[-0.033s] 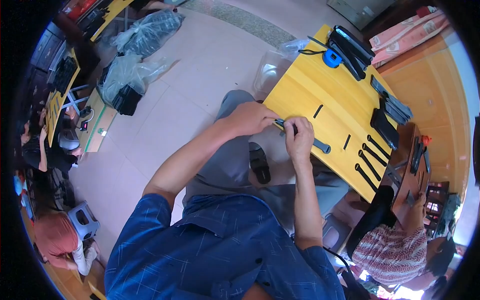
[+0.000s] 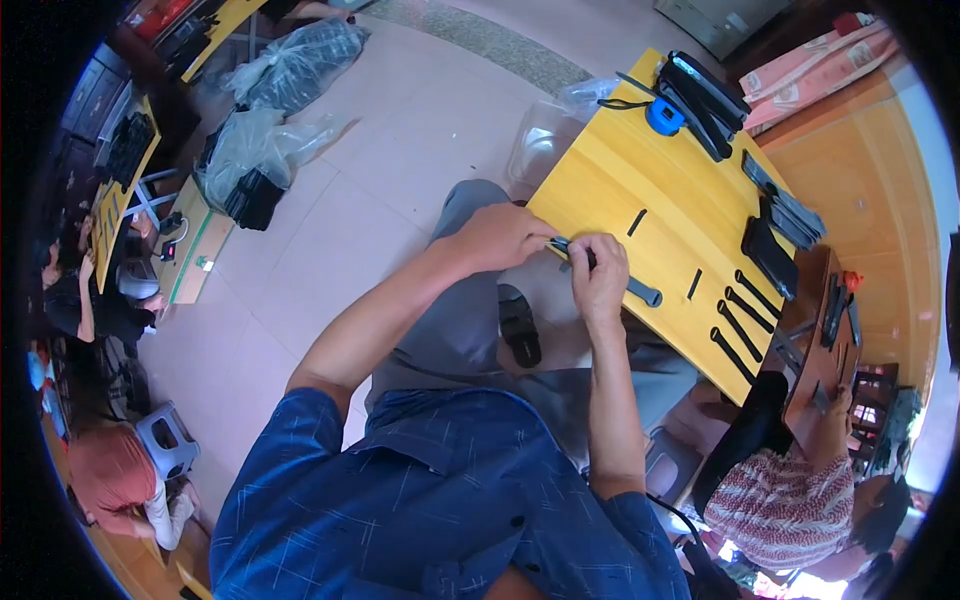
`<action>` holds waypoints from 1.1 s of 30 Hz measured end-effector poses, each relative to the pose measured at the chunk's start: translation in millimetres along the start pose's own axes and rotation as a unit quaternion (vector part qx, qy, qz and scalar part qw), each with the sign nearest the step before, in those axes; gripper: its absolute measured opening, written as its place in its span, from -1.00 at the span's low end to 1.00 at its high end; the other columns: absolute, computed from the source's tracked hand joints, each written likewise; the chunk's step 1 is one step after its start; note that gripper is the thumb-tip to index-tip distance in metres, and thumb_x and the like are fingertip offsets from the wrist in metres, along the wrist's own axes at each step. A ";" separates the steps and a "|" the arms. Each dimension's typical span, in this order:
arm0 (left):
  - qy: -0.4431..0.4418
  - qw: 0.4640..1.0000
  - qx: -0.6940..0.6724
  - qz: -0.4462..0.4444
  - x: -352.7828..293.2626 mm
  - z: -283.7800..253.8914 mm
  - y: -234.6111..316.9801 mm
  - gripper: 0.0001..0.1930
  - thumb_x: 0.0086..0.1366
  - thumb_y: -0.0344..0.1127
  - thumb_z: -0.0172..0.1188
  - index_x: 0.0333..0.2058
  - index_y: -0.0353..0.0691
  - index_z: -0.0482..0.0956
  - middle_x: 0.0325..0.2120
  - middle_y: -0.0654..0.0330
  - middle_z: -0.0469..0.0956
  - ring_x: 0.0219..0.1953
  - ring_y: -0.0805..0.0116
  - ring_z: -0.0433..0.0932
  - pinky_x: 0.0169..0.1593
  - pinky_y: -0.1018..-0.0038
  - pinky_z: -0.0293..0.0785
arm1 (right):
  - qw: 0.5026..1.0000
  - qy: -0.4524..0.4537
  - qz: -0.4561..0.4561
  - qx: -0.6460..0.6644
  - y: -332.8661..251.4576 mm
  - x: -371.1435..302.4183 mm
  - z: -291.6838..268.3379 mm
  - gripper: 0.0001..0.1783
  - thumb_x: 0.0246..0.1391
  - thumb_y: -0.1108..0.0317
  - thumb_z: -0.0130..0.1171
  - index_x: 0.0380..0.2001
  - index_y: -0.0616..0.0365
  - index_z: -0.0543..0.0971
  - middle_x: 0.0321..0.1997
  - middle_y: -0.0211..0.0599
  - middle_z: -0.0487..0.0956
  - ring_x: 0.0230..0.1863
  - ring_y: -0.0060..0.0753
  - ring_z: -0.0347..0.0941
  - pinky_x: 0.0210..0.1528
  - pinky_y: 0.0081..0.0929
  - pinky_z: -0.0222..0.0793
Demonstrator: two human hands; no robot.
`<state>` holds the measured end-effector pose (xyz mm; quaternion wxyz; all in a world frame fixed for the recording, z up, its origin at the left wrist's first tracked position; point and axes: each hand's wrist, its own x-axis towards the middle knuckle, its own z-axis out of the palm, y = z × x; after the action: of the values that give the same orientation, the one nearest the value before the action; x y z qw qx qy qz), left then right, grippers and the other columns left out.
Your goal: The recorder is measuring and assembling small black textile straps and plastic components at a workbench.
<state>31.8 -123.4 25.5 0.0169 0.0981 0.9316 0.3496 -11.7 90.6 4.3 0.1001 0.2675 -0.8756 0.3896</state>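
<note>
Progress: the dark strap (image 2: 643, 291) is in work at the near edge of the yellow tabletop (image 2: 600, 160), and looks part-done. Its rounded end rests on the wood; the rest runs under the right hand (image 2: 602, 275). Left hand (image 2: 505, 238): fingers closed in a narrow pinch on the other end, just off the edge. Right hand: thumb and fingers closed on the strap, beside the left. Detail between the fingertips is small and partly covered, so whether the pinched end and the rounded end are one piece is probable, not certain.

Judged done: the black straps (image 2: 740, 333) laid side by side at the right, each with a loop-like end. Judged left: the held strap, unfinished, and the short black strips (image 2: 636, 222), lying loose and joined to nothing.

Counts: held strap, 1; laid-out straps, 4; short strips, 2, well apart from each other; blue tape measure (image 2: 663, 117), 1, near the far end. The pile of dark strips (image 2: 787, 210) at the right edge overlaps too much to count; likewise the black bundle (image 2: 695, 105) beside the tape measure.
</note>
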 end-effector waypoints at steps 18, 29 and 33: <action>-0.035 0.998 0.046 -0.011 9.4 -6.3 9.0 -0.72 0.37 -0.21 0.21 0.01 0.17 0.76 -0.21 0.03 0.72 -0.17 -0.05 0.69 -0.08 0.05 0.59 | 0.999 -0.019 -0.039 -0.016 6.7 -0.7 -2.7 -0.91 0.12 0.36 0.33 -0.37 0.11 0.63 -0.30 -0.17 0.59 -0.17 0.04 0.51 -0.06 -0.10 0.37; -0.255 0.944 0.189 0.088 77.0 -40.1 21.1 -0.75 0.21 -0.27 0.25 -0.17 0.13 0.81 -0.31 0.01 0.73 -0.25 -0.06 0.70 -0.22 0.06 0.58 | 0.995 0.008 -0.080 -0.064 -0.2 -3.2 -0.1 -0.87 0.06 0.41 0.36 -0.31 0.09 0.61 -0.31 -0.21 0.56 -0.19 -0.04 0.49 -0.09 -0.16 0.36; -0.324 0.917 0.221 0.071 110.9 -39.3 38.8 -0.78 0.20 -0.26 0.26 -0.22 0.07 0.82 -0.32 0.02 0.74 -0.24 -0.03 0.70 -0.21 0.07 0.57 | 0.995 -0.012 -0.063 -0.074 1.1 -5.0 0.6 -0.86 0.10 0.33 0.35 -0.27 0.03 0.62 -0.24 -0.26 0.57 -0.10 -0.06 0.49 -0.03 -0.14 0.34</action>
<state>-74.2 -98.7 84.7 0.2704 0.2731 0.9193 0.0842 -8.1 92.7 1.2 0.1334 0.3190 -0.8846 0.3128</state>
